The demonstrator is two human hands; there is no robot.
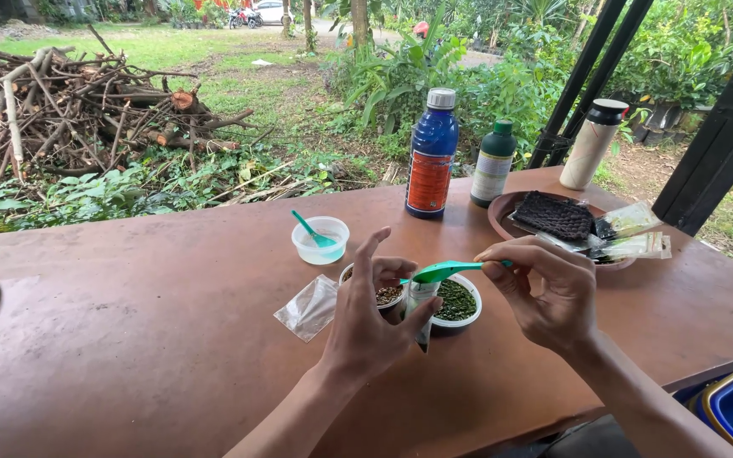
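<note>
We're gripping a small clear bag point(422, 298) w/ left hand point(372, 318), fingers closed round it, right hand point(545, 293) pinching green spoon point(444, 270) over bag, green-seed cup point(460, 302) just behind bag, blue bottle point(431, 157) further back.

Soft, even daylight comes from the open garden at twelve o'clock. The bench point(129, 339) lies in shade under cover, with a dull sheen and only faint shadows. The picture is sharp throughout, with no glare. Wide-angle bending bows the bench edge and tilts the black posts point(587, 76) at two o'clock.
</note>
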